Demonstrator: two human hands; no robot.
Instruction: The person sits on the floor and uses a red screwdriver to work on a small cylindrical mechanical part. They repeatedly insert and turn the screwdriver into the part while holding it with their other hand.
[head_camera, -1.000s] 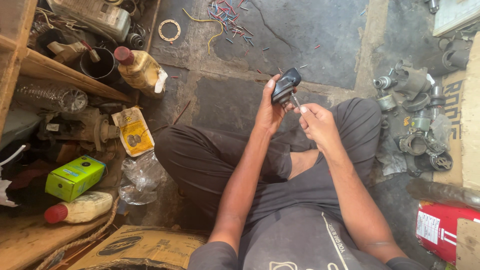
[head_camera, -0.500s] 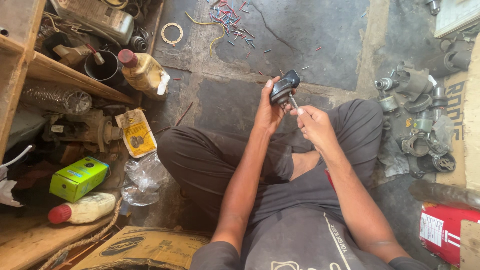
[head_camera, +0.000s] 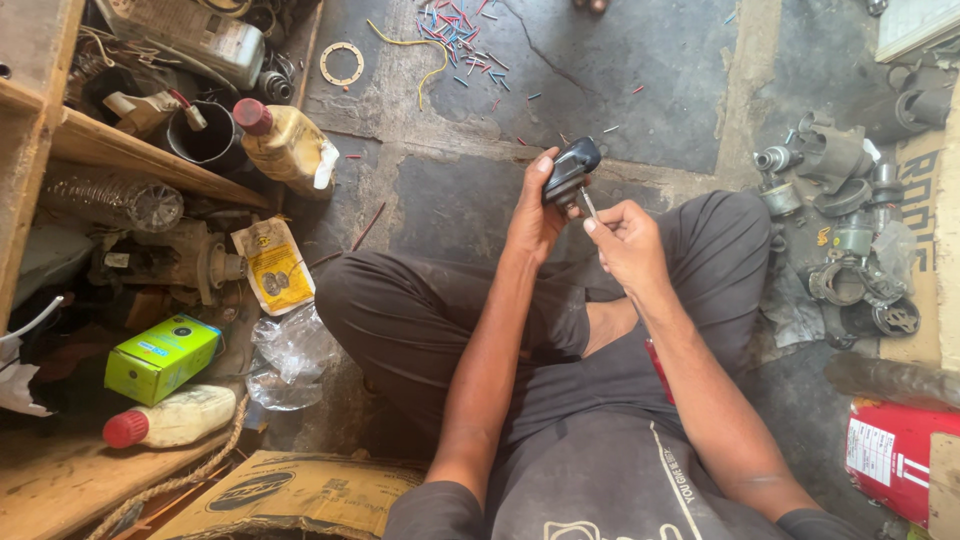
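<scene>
I sit cross-legged on a concrete floor. My left hand (head_camera: 535, 215) grips a small black plastic part (head_camera: 570, 168), held up in front of me. My right hand (head_camera: 628, 240) pinches a thin metal tool (head_camera: 590, 206), its tip against the underside of the black part. Both hands are close together above my right knee.
Wooden shelves (head_camera: 120, 160) at left hold a yellowish bottle (head_camera: 285, 145), a black can, a green box (head_camera: 160, 358) and a red-capped bottle (head_camera: 170, 420). Metal parts (head_camera: 850, 240) lie at right, a red box (head_camera: 890, 470) lower right. Coloured wire scraps (head_camera: 460, 30) litter the floor ahead.
Both hands stay together on the black part; the tool has shifted slightly against it. The view has tilted a little.
</scene>
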